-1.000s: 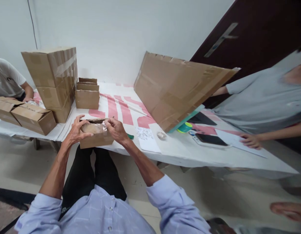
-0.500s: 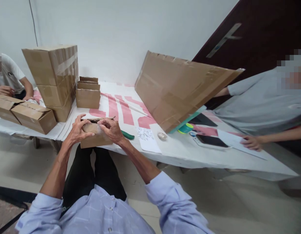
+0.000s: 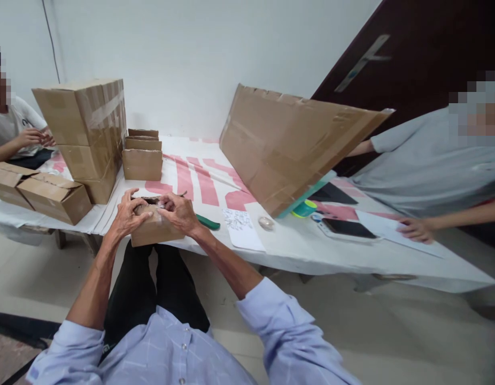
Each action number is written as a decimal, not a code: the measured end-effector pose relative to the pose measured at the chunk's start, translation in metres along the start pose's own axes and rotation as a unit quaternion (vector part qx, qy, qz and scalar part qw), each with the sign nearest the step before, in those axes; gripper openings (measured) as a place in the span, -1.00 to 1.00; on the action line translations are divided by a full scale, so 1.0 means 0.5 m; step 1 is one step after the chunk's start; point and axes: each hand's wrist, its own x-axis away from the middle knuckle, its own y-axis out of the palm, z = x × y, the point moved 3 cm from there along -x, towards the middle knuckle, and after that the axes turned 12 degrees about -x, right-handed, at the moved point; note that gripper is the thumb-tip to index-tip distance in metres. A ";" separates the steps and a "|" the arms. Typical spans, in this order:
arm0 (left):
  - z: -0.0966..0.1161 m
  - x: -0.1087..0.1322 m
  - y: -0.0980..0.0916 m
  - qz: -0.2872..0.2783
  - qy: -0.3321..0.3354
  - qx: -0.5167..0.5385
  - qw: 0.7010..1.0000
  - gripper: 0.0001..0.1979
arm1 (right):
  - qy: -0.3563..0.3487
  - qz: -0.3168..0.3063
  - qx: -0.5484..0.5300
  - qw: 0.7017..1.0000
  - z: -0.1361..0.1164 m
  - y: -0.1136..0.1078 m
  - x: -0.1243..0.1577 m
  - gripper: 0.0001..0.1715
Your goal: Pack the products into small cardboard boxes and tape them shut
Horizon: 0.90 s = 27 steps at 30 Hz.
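At the tabletop's (image 3: 295, 240) near edge, the small cardboard box (image 3: 153, 233) sits right at the lip. The left hand (image 3: 126, 215) clasps its left end and the right hand (image 3: 179, 211) curls over its top flaps. Uneven pressing could tip it off toward the lap.

Nothing legible: small print on the sheet (image 3: 238, 220) too blurred, big red marks on the table cover (image 3: 191, 179) partly hidden.

A small box (image 3: 153, 231) sits at the table's (image 3: 295, 251) near edge, stacked cartons (image 3: 85, 133) behind-left, phone (image 3: 343, 228) right.
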 end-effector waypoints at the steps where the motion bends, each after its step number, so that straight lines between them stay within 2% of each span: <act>1: 0.000 0.000 0.000 0.004 0.001 -0.001 1.000 -0.74 | -0.010 0.000 0.022 1.000 0.000 0.002 -0.002 -0.74; 9: 0.003 -0.006 0.006 0.016 -0.014 0.023 1.000 -0.78 | -0.132 0.041 0.157 0.978 -0.005 0.015 0.008 -0.86; 14: 0.005 -0.012 0.013 0.011 -0.029 0.038 0.999 -0.82 | -0.195 0.050 0.213 0.956 -0.008 0.023 0.026 -0.78; 19: 0.010 -0.011 0.016 0.018 -0.036 0.032 0.999 -0.86 | -0.174 0.042 0.202 0.963 0.000 0.023 0.021 -0.82; 23: 0.013 -0.010 0.017 0.020 -0.055 0.026 0.998 -0.88 | -0.135 0.032 0.144 0.980 0.000 0.024 0.013 -0.88; 27: 0.005 -0.015 0.019 0.036 -0.076 0.010 0.996 -0.88 | -0.115 0.021 0.076 0.990 -0.010 0.033 0.030 -0.90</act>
